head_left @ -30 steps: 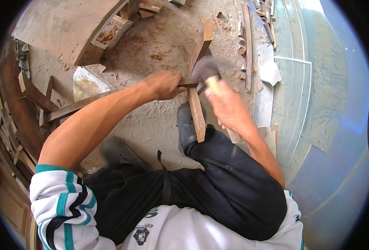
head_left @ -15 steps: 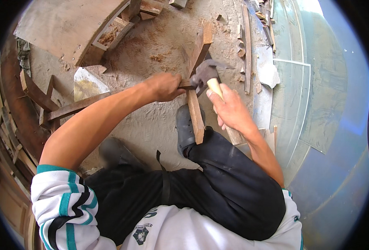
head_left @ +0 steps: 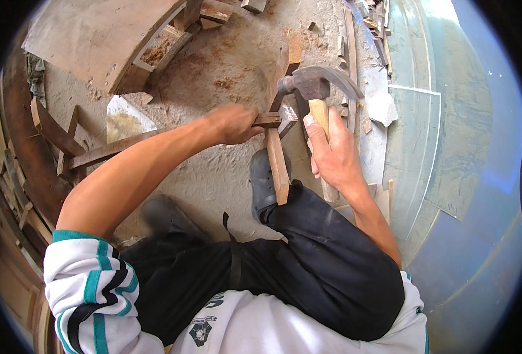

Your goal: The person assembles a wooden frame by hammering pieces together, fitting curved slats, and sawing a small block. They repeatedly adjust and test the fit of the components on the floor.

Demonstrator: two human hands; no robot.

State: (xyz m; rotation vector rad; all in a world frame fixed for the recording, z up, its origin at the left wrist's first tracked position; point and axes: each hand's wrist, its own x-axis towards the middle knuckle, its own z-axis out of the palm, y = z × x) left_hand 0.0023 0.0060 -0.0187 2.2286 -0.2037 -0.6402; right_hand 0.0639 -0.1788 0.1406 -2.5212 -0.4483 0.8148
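Observation:
My right hand (head_left: 335, 152) is closed around the pale wooden handle of a claw hammer (head_left: 313, 84). The hammer's dark metal head is raised over the joint, its claw pointing right. My left hand (head_left: 231, 124) grips a long wooden bar (head_left: 119, 145) close to its right end. That end meets a wooden crosspiece (head_left: 277, 168), which stretches from near my shoe up toward the far side. Beside the joint, a pale angular block-like piece shows under the hammer; its kind is unclear. My left fingertips are partly hidden by the bar.
At the bar's left end stands another wooden crosspiece (head_left: 54, 133). A wooden panel structure (head_left: 95, 44) occupies the far left. Glass-like sheets (head_left: 414, 141) lie on the right, with a white chunk (head_left: 382, 108) at their edge. Wood offcuts (head_left: 342, 47) are scattered on the dusty floor (head_left: 213, 171).
The hammer has lifted away from the joint and swung slightly right, now less blurred. My right hand rose with it. My left hand and the wooden bar stayed in place.

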